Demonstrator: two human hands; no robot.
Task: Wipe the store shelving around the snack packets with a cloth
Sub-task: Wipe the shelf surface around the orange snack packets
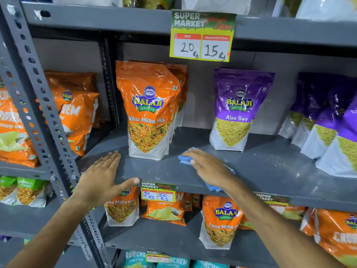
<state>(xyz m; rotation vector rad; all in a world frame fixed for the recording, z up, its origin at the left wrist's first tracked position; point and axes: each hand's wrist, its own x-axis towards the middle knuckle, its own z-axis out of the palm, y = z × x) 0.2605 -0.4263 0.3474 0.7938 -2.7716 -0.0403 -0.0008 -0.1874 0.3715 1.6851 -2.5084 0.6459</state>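
Note:
A grey metal shelf [260,167] runs across the middle of the view. On it stand an orange Tikha Mitha Mix packet [147,109] and a purple Aloo Sev packet [236,109]. My right hand [208,165] lies flat on a blue cloth [183,158], pressing it onto the shelf between the two packets. The cloth shows at my fingertips and below my wrist. My left hand [102,178] rests flat and open on the shelf's front edge, left of the orange packet, thumb over the lip.
More purple packets [328,120] crowd the shelf's right end. Orange packets [77,113] fill the bay to the left behind a perforated upright [38,105]. Price tags [201,35] hang from the shelf edges. Pale dust specks lie right of the cloth.

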